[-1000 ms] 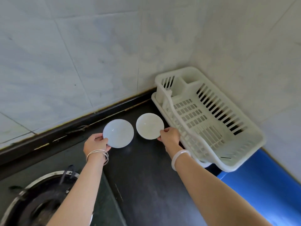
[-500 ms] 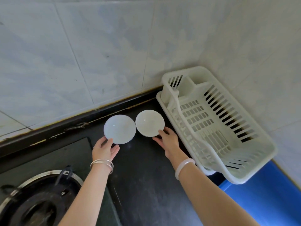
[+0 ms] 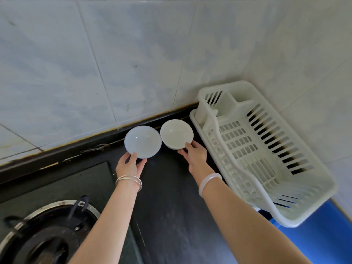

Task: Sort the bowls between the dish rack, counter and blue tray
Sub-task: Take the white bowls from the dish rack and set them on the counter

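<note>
While both arms reach forward, the left hand [image 3: 129, 164] pinches the near rim of the bluish bowl [image 3: 142, 141], and the right hand [image 3: 196, 156] grips the white bowl [image 3: 176, 133], seemingly a stack of two. Both bowls sit on the dark bench [image 3: 171, 197], beside the empty rack [image 3: 257, 149]. No writing shows.

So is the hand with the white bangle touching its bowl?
Touching. In the head view, the right hand's fingertips rest on the near rim of the right bowl.
</note>
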{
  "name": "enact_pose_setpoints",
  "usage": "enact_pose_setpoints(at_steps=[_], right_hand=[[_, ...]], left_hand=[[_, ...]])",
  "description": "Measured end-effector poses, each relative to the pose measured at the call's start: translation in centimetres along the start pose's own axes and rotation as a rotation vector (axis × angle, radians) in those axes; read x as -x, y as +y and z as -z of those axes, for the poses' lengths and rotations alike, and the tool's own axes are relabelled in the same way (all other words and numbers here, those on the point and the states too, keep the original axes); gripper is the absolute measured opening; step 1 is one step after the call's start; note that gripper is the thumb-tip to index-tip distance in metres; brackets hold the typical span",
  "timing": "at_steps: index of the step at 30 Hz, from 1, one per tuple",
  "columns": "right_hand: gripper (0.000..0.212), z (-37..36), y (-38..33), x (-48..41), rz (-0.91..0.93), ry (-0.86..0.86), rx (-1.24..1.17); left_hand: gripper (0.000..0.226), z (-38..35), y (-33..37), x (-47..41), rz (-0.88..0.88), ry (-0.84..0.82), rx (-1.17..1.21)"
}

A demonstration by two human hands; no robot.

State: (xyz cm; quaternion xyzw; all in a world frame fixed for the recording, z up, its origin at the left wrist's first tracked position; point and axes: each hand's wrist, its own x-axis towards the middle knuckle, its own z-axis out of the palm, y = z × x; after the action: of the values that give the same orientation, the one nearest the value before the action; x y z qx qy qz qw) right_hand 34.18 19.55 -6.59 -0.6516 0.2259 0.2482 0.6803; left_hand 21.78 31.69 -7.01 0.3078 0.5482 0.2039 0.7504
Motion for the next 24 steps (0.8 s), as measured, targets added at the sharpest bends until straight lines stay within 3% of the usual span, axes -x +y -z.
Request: enact_pose_setpoints(at_steps=[14,20,24], right_hand=[[0.044,-1.7,-1.0,0.0,-0.054,-0.067,-0.052],[0.053,-0.2,-2.0,1.7,-0.110,-0.233,0.116],[0.046,2.6,-2.3,4.3,0.056,-0.222,0.281]], left_hand=[[0.036,-0.3,0.0,-0.9,0.016,0.011,0.005],[0.038,-0.3,-0.1,0.0,-0.005,-0.035,-0.014],[0.038,0.3,-1.5,3.0,0.011,-0.087,-0.164]])
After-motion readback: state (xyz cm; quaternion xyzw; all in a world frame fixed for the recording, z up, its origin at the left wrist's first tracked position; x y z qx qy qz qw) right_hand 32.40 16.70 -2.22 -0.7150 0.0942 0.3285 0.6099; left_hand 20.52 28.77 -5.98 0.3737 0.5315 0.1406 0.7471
